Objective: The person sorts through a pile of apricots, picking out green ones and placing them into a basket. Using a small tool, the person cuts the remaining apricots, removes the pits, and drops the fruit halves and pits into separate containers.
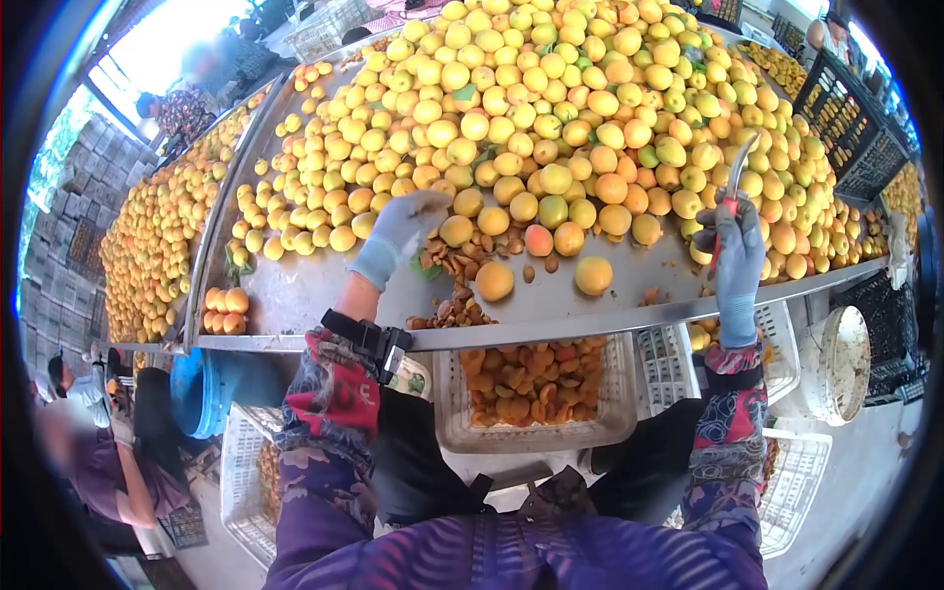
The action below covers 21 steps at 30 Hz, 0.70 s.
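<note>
My left hand (401, 231), in a pale glove with brown-stained fingers, reaches over the front of a heap of apricots (551, 177). Its fingers stretch toward the nearest fruit, slightly blurred, with no fruit visible in them. My right hand (733, 241), gloved too, is wrapped around the red handle of a curved knife (737, 167), whose blade points up. Below and right of my left hand, apricot pits (462, 310) lie piled on the metal table (560, 310). Two loose apricots (495, 281) rest near the table's front edge.
Under the table edge, a white crate (536, 437) holds halved apricots. A blue bucket (197, 393) stands left, a white bucket (836, 364) right. Black crates (851, 123) are stacked at right. Another person (113, 462) sits at lower left. A metal divider (228, 202) separates the fruit heaps.
</note>
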### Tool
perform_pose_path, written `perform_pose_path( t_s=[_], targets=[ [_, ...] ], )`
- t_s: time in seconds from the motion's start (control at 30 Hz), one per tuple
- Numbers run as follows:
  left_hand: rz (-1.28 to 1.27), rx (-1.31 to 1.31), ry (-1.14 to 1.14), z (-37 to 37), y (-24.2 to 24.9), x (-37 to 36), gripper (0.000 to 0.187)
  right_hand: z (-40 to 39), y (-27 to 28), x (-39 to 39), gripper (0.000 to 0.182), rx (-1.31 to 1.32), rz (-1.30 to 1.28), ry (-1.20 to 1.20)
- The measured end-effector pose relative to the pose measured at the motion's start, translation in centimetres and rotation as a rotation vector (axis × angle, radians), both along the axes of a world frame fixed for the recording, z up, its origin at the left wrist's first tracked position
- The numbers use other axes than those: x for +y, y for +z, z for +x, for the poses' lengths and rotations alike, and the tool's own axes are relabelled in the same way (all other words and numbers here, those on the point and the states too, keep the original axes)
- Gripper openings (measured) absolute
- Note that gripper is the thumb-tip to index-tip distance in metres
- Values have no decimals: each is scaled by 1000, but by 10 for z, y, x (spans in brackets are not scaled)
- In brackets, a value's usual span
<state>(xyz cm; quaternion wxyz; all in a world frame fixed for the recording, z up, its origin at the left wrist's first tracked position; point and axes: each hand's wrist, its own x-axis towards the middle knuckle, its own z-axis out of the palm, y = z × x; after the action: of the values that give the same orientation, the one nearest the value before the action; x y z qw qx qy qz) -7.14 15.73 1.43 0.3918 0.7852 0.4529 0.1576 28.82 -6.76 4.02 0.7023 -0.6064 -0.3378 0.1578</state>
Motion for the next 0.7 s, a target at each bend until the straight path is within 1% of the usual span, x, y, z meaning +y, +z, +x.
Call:
perform_pose_path(
  t_s=[0.03, 0.07, 0.1, 0.13, 0.2, 0.23, 0.27, 0.3, 0.33, 0.37, 0.43, 0.47, 0.53, 0.57, 0.63, 0.7],
  targets=[
    [-9, -168, 78, 0, 1, 3, 30, -14, 9, 2, 23, 75, 30, 15],
    [-10, -338, 155, 0, 3, 5, 31, -25, 10, 4, 23, 76, 32, 21],
    [61, -484, 151, -4, -4, 14, 33, -35, 10, 6, 23, 156, 67, 60],
    [75, -488, 150, -8, -11, 23, 33, -45, 11, 6, 23, 236, 105, 99],
    [222, -66, 252, -10, -10, 34, 39, -63, -2, 12, 20, 236, 14, 77],
    [332, 168, 267, -6, -9, 31, 43, -66, -23, 13, 19, 247, 14, 131],
    [346, 163, 268, -5, -13, 30, 43, -68, -38, 15, 18, 258, 17, 186],
    [361, 247, 177, -4, -19, 30, 44, -70, -38, 16, 18, 255, 33, 183],
    [374, 330, 84, -2, -24, 30, 45, -72, -36, 17, 18, 265, -19, 181],
    [387, 321, 82, 4, -20, 21, 45, -72, -33, 18, 18, 271, -72, 182],
    [151, 167, 83, 14, -4, -2, 47, -68, -34, 22, 18, 296, -54, 186],
    [153, 167, 82, 15, 2, -3, 47, -68, -36, 22, 18, 337, -51, 189],
    [50, 196, -84, 17, 9, -6, 44, -67, -35, 22, 18, 322, -43, 178],
    [253, 162, 31, 16, 9, -13, 36, -68, -35, 22, 18, 332, -14, 153],
    [263, -177, 99, 4, -4, 2, 30, -67, -38, 21, 17, 321, 15, 113],
    [129, -411, 254, -3, 14, -8, 29, -71, -36, 17, 20, 313, 28, 92]
  ],
)
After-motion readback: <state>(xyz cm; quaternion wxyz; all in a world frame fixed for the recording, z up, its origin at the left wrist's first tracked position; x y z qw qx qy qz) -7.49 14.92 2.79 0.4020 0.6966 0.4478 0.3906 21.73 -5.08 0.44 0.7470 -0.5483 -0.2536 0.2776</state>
